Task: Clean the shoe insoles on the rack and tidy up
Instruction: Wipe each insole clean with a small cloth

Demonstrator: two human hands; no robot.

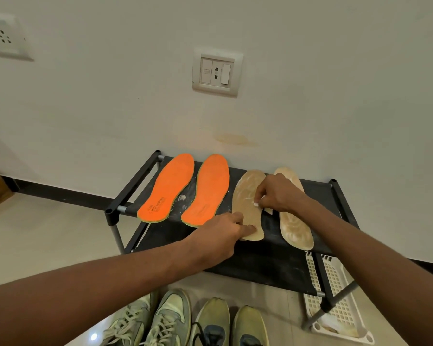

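Two orange insoles (169, 187) (206, 189) lie side by side on the left of the black rack's top shelf (265, 260). To their right lie two beige insoles (245, 196) (295, 227) with pale smears. My left hand (225, 227) presses its fingers on the heel end of the left beige insole. My right hand (276, 194) pinches a small white wipe (256, 203) against the middle of that same insole. White specks lie on the shelf between the orange insoles.
Several greenish sneakers (175, 320) stand on the floor in front of the rack. A white perforated plastic basket (335, 295) sits under the rack's right end. The wall with a socket plate (216, 72) is right behind the rack.
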